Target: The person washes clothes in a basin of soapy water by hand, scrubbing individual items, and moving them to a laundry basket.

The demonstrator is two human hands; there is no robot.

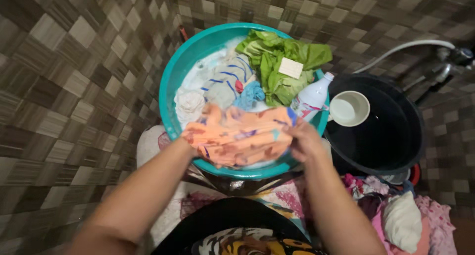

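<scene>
1. The orange patterned cloth is stretched over the near rim of the teal basin, held from both ends.
2. The left hand is mostly hidden under the cloth; it seems closed on the left end. The right hand is clamped on the right end.
3. To rub it well, I think both hands should keep the cloth low over the soapy water.
4. In the basin I count one green cloth, one soap bar, one striped cloth, one white bottle.
5. Beside it stand one dark bucket with one white dipper.
</scene>
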